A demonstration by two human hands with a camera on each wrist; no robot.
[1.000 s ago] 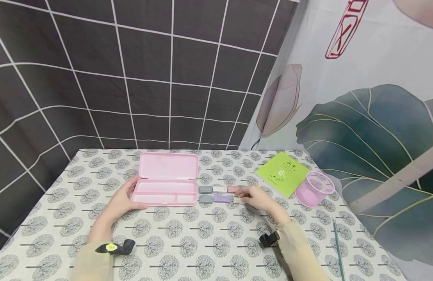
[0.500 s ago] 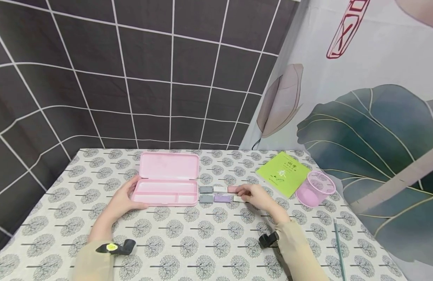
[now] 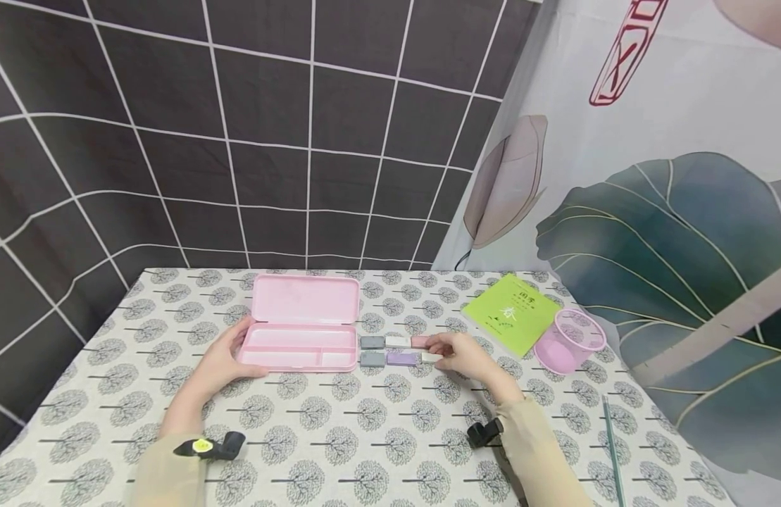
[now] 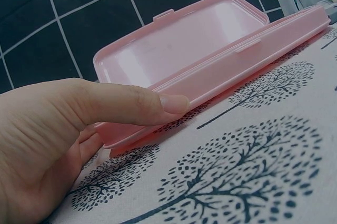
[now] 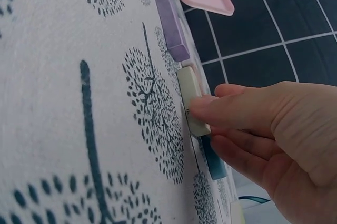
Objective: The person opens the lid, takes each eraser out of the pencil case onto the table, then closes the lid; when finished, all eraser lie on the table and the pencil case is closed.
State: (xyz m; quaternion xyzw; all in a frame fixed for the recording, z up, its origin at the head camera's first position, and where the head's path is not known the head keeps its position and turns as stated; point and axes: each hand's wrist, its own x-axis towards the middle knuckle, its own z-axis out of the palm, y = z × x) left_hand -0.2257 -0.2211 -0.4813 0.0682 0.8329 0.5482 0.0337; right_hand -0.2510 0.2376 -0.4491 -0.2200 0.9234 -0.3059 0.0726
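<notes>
A pink pencil case [image 3: 305,298] lies with its lid raised, showing a divided tray. My left hand [image 3: 220,360] grips its left end; in the left wrist view the thumb [image 4: 174,104] lies along the front wall and the other fingers go behind the end. To the right of the case are two rows of small eraser-like blocks: grey, white and pink behind, grey, purple and cream in front. My right hand [image 3: 464,355] pinches the cream eraser [image 5: 189,83], its thumb on the near face. A teal block [image 5: 213,158] shows beyond it, under the fingers. The purple eraser [image 5: 171,27] is alongside.
A green book [image 3: 510,313] lies at the back right, with a pink mesh pen cup [image 3: 563,352] beside it. A thin teal stick [image 3: 612,451] lies near the right edge. Tree-patterned cloth [image 3: 339,429] covers the table; a dark gridded curtain [image 3: 257,176] hangs behind.
</notes>
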